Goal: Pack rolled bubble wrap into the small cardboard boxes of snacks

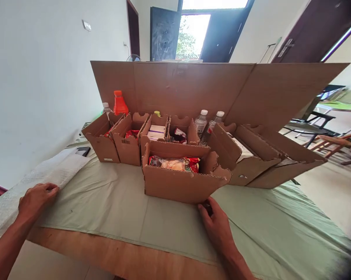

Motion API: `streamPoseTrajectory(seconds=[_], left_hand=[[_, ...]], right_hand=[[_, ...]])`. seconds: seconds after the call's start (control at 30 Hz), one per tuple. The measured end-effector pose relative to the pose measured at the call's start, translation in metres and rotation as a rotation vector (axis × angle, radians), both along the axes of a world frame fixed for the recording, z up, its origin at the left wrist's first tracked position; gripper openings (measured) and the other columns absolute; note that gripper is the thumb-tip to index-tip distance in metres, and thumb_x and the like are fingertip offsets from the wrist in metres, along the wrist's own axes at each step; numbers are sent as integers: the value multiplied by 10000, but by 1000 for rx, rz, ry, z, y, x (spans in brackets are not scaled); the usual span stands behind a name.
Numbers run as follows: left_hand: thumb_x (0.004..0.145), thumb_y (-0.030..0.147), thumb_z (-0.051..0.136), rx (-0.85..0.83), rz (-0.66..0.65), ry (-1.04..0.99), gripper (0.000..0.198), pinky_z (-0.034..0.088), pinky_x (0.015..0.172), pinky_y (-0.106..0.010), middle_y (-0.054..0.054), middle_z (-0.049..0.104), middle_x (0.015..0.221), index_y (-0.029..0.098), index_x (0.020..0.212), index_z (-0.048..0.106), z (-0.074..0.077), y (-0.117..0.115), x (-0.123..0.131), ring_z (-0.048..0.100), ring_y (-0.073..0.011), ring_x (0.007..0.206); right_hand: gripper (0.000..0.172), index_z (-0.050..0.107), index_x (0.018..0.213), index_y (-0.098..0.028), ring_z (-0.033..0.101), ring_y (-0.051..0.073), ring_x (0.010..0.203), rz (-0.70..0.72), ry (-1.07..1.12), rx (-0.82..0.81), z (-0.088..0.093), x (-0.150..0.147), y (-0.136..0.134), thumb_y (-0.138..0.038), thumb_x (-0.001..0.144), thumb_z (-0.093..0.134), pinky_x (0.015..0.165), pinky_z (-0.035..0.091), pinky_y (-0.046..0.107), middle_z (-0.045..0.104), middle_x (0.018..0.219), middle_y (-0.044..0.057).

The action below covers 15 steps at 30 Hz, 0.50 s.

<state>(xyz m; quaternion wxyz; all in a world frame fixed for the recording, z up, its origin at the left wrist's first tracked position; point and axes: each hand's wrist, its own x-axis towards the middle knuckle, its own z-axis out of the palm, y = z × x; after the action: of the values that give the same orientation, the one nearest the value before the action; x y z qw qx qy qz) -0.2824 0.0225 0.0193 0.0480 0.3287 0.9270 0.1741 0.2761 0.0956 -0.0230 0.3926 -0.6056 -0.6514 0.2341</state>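
An open cardboard box [175, 182] stands at the middle of the table with a red and yellow snack packet [175, 163] lying inside. My right hand [216, 225] rests on the green cloth, fingers touching the lower front corner of that box; it holds nothing. My left hand [37, 199] lies on the white padded sheet [44, 175] at the table's left edge, fingers curled loosely, nothing visible in them. Behind the box runs a row of smaller open cardboard boxes [128, 142] holding packets and small cartons.
A tall cardboard sheet [192, 85] stands behind the boxes. An orange bottle [119, 103] and clear water bottles [201, 122] stand by the row. Two flattened boxes [265, 159] lean at the right. A dark phone [83, 151] lies at the left. Chairs stand beyond the table's right side.
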Motion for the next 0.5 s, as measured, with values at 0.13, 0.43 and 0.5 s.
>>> streamPoseTrajectory(seconds=[0.13,0.43,0.5], left_hand=[[734,293,619,57,84,-91,144,444,687,-365,0,563,545,198,643,678,13,4,-4,588,-259,694],[722,343,545,586,25,-31,173,509,906,-354,-27,718,944,196,685,630,31,-15,29,650,-241,994],[705,360,583,631,-132,-64,169,511,969,-366,-45,735,1081,209,648,634,28,-32,58,662,-254,1065]], right_hand=[[414,642,1087,-171,711,262,795,12,0,-23,-1,1,1,-453,814,510,741,551,386,768,941,123],[494,657,1112,-171,712,266,744,42,-75,-64,-3,10,12,-506,781,508,658,541,375,777,940,123],[506,666,1122,-174,721,263,736,23,-68,-66,2,19,8,-514,772,531,637,553,366,783,968,126]])
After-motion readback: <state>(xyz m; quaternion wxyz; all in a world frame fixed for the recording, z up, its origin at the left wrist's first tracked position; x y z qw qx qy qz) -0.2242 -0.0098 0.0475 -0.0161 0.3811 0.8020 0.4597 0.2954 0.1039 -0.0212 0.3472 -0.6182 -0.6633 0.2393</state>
